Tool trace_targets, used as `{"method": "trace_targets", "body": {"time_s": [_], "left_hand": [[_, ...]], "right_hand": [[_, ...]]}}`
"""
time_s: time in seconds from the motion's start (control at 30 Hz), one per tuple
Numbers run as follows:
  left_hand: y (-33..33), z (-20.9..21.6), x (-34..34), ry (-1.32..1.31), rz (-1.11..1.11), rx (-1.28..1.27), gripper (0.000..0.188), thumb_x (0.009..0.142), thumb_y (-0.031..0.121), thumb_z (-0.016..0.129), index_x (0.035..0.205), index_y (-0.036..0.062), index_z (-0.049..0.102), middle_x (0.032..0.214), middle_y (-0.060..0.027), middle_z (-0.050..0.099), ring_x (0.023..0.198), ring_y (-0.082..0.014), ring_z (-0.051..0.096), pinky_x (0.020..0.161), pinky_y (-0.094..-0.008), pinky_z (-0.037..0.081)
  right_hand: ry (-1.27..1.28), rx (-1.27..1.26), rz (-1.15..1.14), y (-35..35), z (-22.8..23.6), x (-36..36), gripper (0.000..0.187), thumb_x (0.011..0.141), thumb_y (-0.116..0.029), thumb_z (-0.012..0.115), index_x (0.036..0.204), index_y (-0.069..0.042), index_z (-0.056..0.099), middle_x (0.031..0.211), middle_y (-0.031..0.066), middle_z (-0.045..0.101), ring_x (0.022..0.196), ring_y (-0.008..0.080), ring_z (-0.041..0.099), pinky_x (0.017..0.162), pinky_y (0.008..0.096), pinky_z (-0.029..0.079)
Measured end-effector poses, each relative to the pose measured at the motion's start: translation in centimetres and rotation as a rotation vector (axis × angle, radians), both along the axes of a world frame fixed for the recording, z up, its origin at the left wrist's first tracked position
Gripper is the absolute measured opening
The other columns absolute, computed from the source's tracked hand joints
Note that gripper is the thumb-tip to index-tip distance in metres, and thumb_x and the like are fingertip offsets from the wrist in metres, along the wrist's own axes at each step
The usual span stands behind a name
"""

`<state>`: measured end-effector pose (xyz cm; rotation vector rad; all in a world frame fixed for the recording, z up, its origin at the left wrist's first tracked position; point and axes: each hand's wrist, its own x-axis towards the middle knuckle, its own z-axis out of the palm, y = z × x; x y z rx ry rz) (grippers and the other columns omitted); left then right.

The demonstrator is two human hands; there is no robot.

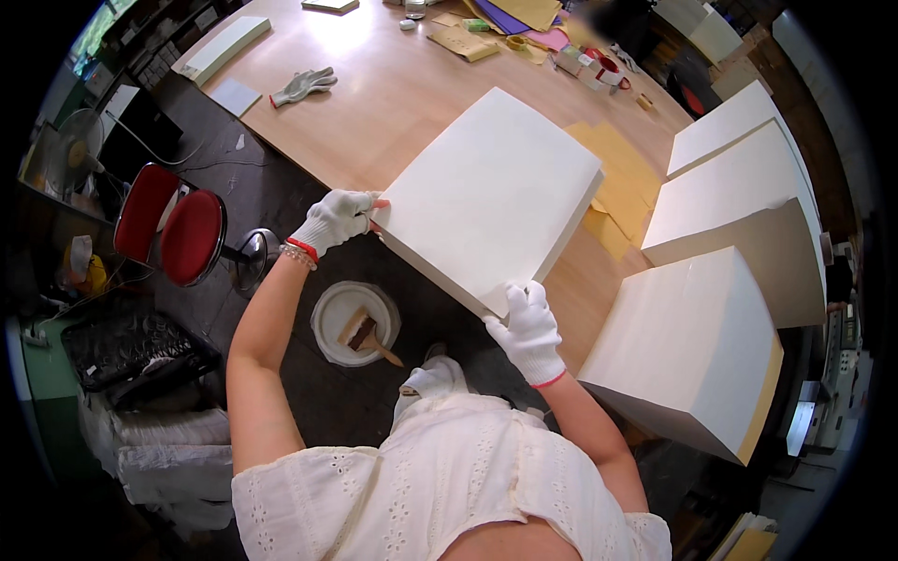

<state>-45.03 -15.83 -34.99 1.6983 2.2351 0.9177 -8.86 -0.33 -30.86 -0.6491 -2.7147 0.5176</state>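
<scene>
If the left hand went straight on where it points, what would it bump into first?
The left hand would meet the thick white stack first; its fingertips appear right up against it, though firm contact is hard to judge.

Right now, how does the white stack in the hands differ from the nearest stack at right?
The held stack has the left hand and right hand on it; the other stack has none. The held stack looks thinner than the other stack. The other stack shows a yellowish edge strip; the held stack shows none. Both look white on top.
</scene>
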Motion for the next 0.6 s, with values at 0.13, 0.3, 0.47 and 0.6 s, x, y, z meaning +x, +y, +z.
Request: {"method": "trace_targets", "body": {"time_s": [0.13,0.3,0.47,0.6], "left_hand": [[0.7,2.5,1.5,0.001,-0.011,-0.077,0.016,0.089,0.012,0.064,0.104,0.0081,0.069,0.082,-0.0150,0.068,0.072,-0.0251,0.068,0.064,-0.0340,0.052],[0.1,0.8,1.6,0.097,-0.003,-0.091,0.044,0.074,0.013,0.074,0.116,0.0092,0.061,0.097,-0.0173,0.068,0.088,-0.0363,0.066,0.075,-0.0426,0.053],[4.5,10.0,8.9,0.324,0.133,0.050,0.057,0.068,-0.002,0.076,0.122,0.0017,0.059,0.130,-0.0197,0.057,0.121,-0.0375,0.053,0.100,-0.0407,0.045],[11.8,19.0,21.3,-0.074,-0.244,0.389,0.032,0.077,-0.013,0.059,0.107,-0.0037,0.063,0.117,-0.0140,0.064,0.105,-0.0244,0.063,0.088,-0.0333,0.052]], "right_hand": [[0.058,0.014,0.013,-0.1,-0.3,0.4,0.057,0.071,-0.029,0.080,0.114,-0.007,0.050,0.105,0.0192,0.048,0.088,0.0379,0.059,0.069,0.0453,0.052],[-0.026,-0.157,-0.037,0.3,1.5,1.8,0.057,0.077,-0.033,0.076,0.121,-0.009,0.049,0.110,0.0193,0.049,0.095,0.0385,0.059,0.077,0.0456,0.052],[-0.015,-0.666,0.045,2.2,2.1,10.9,0.057,0.086,-0.037,0.067,0.131,-0.004,0.051,0.115,0.0152,0.060,0.099,0.0284,0.062,0.087,0.0385,0.051],[-0.052,-0.767,0.002,3.1,4.4,21.2,0.051,0.088,-0.033,0.066,0.129,-0.003,0.055,0.109,0.0089,0.066,0.095,0.0192,0.064,0.085,0.0339,0.051]]}}
